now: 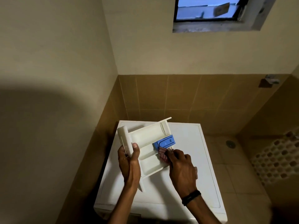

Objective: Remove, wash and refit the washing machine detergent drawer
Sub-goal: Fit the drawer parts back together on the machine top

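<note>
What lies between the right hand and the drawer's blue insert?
In the head view, a striped cloth, pinched by the right hand, touches the blue insert of the detergent drawer.

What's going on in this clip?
A person holds a white plastic detergent drawer over the white washing machine top. The left hand grips the drawer's front panel. The right hand pinches a pink striped cloth, pressing it into a compartment beside the blue plastic insert. The drawer is out of the machine, not yet refitted.

Head-worn wide camera looks forward and down, near the washing machine.
</note>
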